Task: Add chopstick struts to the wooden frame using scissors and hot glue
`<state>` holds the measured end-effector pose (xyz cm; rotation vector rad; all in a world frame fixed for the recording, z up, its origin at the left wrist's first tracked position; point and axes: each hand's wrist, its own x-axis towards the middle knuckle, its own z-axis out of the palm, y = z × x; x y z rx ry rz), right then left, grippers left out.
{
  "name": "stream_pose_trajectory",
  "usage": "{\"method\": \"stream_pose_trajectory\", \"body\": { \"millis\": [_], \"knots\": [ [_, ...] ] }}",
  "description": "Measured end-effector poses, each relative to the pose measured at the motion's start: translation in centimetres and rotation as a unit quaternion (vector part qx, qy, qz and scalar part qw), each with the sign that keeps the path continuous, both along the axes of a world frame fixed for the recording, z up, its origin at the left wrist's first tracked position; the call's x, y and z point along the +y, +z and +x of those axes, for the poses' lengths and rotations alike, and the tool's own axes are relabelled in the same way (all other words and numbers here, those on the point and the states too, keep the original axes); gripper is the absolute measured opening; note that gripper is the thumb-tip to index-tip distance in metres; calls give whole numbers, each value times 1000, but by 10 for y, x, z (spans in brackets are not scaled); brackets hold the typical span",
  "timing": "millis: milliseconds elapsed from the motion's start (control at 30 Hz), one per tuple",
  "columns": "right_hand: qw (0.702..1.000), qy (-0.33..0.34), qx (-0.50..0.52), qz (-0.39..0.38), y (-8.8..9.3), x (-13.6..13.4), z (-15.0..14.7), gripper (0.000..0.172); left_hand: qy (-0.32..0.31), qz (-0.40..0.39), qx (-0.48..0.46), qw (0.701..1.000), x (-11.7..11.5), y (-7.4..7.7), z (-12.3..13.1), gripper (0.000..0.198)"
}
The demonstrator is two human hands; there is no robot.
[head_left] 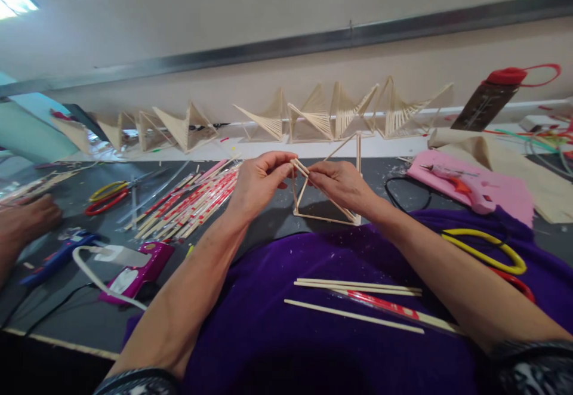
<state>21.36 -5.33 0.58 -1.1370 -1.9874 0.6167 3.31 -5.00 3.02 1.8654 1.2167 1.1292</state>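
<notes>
Two hands at work, head view. Left hand [259, 183]: thumb and fingertips closed in a pinch on the upper end of some sticks [301, 169], apparently two side by side. Right hand [338, 183]: likewise pinched on the sticks, just below the left fingertips; no gap seen at the contact. Whether the sticks are joined to the frame [326, 219] cannot be told.

Frame stands on the dark surface [273, 222], mid-length, just beyond the near edge's purple cloth [277, 264]; partly hidden by the right hand.

On the cloth: three bare sticks [353, 316] and a red-marked pack [385, 305], its right end by the right forearm. Yellow-and-red scissors [515, 262] lie on the cloth to the right of that forearm.

Left part of surface: wrapped bundles [192, 201] near the left hand; second scissors [107, 206] further left; toward the near left corner, a magenta power strip [156, 258] with a white charger [123, 256] in it, and a blue glue gun [65, 256]. Another person's hand [42, 213] rests at the left.

Far edge: models [313, 119] in a row along the wall. Toward the far right corner: bottle [486, 105], brown sheet [555, 195], and a pink glue gun [465, 186] on a pink sheet [519, 195].
</notes>
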Motion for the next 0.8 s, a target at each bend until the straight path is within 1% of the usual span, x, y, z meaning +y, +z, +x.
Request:
{"method": "stream_pose_trajectory", "body": {
  "millis": [133,267,400,533,800],
  "knots": [
    [1000,17,11,-20,1,3,2,27,19,7,8,1000,1,1,3,28],
    [999,23,25,-25,2,6,3,25,22,22,11,999,2,0,4,26],
    [1000,15,10,-9,2,6,4,25,33,39,19,999,1,0,5,26],
    [1000,17,6,7,1,6,5,26,35,36,30,998,1,0,5,26],
    [1000,15,2,4,3,6,5,24,30,28,32,999,2,1,4,27]
  ]
}}
